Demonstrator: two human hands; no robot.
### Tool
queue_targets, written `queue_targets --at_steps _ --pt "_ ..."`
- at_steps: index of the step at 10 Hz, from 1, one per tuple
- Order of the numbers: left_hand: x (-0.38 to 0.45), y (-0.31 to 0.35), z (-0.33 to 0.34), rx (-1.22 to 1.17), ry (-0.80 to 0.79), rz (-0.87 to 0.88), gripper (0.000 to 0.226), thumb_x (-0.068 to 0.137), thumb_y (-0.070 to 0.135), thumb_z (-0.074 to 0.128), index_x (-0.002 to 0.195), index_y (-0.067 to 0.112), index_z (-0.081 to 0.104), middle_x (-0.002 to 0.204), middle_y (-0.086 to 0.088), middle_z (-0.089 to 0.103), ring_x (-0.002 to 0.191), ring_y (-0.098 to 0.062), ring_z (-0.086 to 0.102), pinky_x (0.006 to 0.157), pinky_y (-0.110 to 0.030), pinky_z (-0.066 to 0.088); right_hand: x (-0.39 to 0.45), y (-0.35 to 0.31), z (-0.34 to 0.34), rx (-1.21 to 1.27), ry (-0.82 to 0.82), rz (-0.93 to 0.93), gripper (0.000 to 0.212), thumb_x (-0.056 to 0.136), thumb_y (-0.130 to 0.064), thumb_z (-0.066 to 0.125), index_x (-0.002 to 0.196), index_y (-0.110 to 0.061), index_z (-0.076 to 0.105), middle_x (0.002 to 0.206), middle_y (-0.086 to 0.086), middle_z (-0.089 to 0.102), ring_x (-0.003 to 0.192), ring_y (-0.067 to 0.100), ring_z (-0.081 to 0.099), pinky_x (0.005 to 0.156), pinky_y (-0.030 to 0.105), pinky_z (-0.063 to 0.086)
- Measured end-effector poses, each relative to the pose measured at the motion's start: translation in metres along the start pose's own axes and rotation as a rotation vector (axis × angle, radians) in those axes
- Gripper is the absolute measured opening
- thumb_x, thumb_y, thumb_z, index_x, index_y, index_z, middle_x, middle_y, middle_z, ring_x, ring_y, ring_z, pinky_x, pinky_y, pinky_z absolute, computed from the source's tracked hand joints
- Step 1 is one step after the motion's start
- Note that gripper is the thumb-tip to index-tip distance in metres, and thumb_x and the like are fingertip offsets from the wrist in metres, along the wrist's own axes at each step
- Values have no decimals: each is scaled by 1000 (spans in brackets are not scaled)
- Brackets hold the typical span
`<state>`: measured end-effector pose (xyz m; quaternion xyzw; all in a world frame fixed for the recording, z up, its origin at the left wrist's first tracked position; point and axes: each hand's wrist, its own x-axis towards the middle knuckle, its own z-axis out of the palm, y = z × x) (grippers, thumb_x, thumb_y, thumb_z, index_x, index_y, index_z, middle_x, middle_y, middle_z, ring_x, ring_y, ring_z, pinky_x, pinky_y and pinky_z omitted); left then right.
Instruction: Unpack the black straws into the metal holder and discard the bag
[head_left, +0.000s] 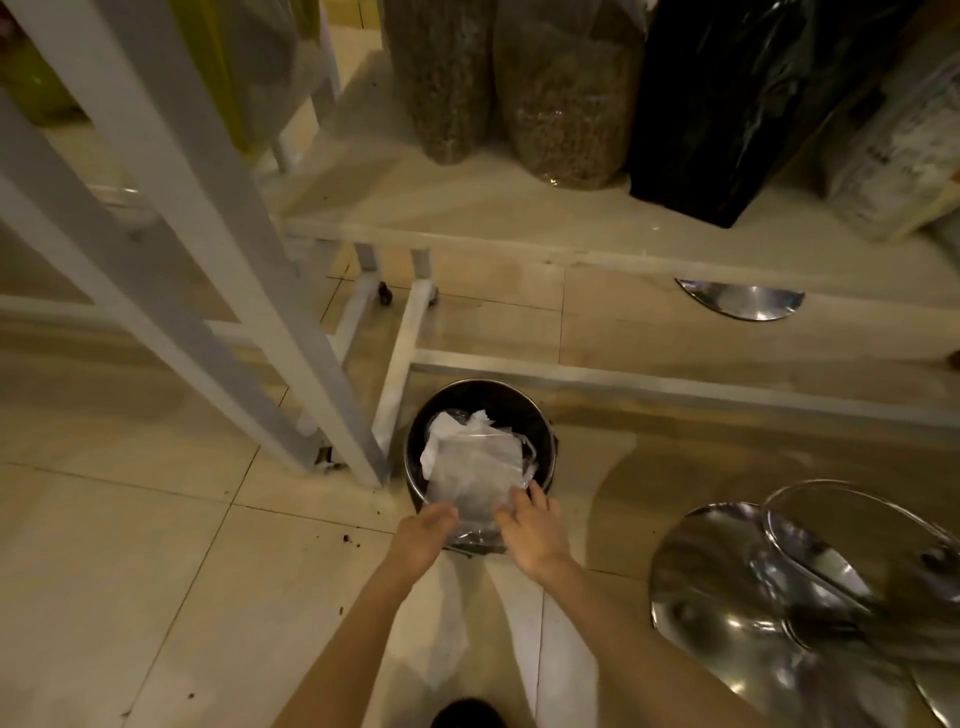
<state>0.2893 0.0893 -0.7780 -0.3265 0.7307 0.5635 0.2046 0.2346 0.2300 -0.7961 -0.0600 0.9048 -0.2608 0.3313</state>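
Nearest the wearer, both hands are reaching down over the round bin (415, 457) on the floor. The left hand (423, 535) is pinching the near left corner of the clear plastic bag (475, 478), its grip closed on the film. The right hand (530, 530) is pressing the bag's near right edge with fingers spread, not clamped. The bag is lying across the bin's mouth, on top of white paper (441, 431) at the far side. The bin looks full, so the springy film is likely to be riding up and sliding onto the floor once released. No straws or holder are showing.
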Motion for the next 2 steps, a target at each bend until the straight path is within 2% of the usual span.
queue_targets --at_steps 1,2 --pt "-19 24 -7 132 22 77 49 78 40 52 118 10 58 127 -15 58 118 -31 49 103 -41 36 -13 -15 -17 136 9 -23 59 92 -35 42 145 -16 22 150 6 30 137 30 29 111 43 29" --pt "-55 61 -17 165 -12 123 35 90 24 51 122 9 53 121 -7 56 113 -24 51 91 -24 44 -33 -33 -43 450 37 -50 67 85 -17 56 142 -18 21 134 6 49 123 27 49 103 45 42"
